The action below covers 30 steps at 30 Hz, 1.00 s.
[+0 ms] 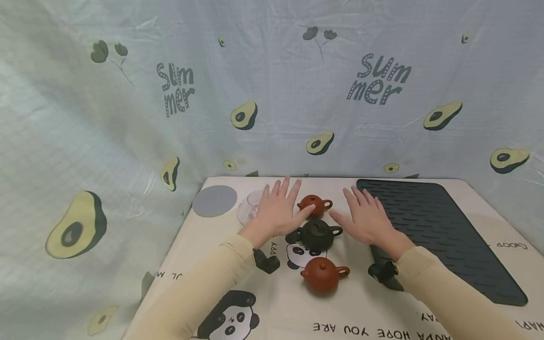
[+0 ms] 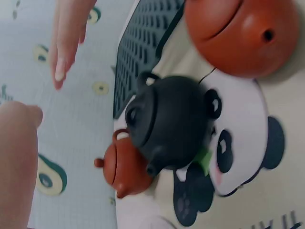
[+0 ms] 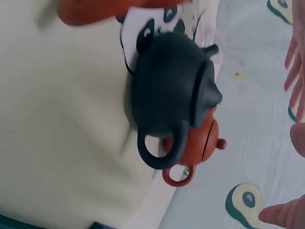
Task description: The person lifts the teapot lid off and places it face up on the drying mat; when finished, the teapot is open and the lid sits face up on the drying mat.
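Note:
Three teapots stand in a column on the table: a small reddish-brown one at the back, a black one in the middle and a larger reddish-brown one nearest me. My left hand hovers to their left, fingers spread and straight, its thumb overlapping the back teapot in the head view. On the other side my right hand is held up, fingers extended, near the teapot handles. Neither hand holds anything. Both wrist views show the black teapot with the small reddish-brown teapot behind it.
Behind my left hand a clear glass dish is partly hidden. A grey disc lies at the far left corner. At the right lies a dark ridged mat. A printed curtain hangs behind the panda-patterned tabletop.

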{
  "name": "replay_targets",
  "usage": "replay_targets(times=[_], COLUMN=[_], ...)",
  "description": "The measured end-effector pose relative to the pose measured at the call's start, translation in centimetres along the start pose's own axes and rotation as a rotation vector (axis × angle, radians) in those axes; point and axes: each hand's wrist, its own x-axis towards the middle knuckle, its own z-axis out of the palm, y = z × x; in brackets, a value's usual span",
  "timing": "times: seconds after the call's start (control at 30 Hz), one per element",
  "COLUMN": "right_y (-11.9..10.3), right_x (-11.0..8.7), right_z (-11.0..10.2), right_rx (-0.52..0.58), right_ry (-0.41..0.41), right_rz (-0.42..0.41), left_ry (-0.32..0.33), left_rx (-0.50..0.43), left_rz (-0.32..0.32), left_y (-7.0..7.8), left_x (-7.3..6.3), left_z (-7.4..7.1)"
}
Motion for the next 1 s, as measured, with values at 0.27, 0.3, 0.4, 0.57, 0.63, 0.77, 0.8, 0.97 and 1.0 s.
replay_targets(times=[0.27, 0.3, 0.4, 0.57, 0.63, 0.77, 0.8, 0.97, 1.0], right_y=[-0.5, -0.6, -1.0, -2.2, -2.8, -3.8, -3.9, -4.1, -4.1], right_x=[-2.7, -3.1, -4.1, -5.6, -6.0, -6.8, -7.0, -8.0, -8.1], right_z=[1.2, 1.3, 1.8, 2.6, 2.9, 3.5, 3.7, 4.6, 4.7], right_rx=[0.013, 0.017, 0.048, 0.139, 0.162, 0.176, 0.173, 0.166, 0.164], right_ry=[0.033, 0.035, 0.041, 0.031, 0.012, -0.007, -0.003, 0.054, 0.067], right_rz=[-0.128, -0.138, -0.155, -0.163, -0.161, -0.185, -0.193, -0.231, -0.238], left_ry=[-0.008, -0.012, -0.011, 0.038, 0.054, 0.060, 0.061, 0.063, 0.050], left_rx=[-0.040, -0.041, -0.035, -0.082, -0.138, -0.248, -0.264, -0.285, -0.292], left_rz=[0.073, 0.074, 0.079, 0.113, 0.110, 0.079, 0.074, 0.060, 0.048], left_y=[1.5, 1.6, 2.1, 2.8, 3.0, 3.5, 3.6, 4.4, 4.5], left_x=[-2.9, -3.3, -4.7, -7.5, -8.6, -10.2, -10.4, -11.2, -11.2], left_z=[1.2, 1.4, 2.0, 3.7, 4.4, 5.7, 5.9, 6.5, 6.6])
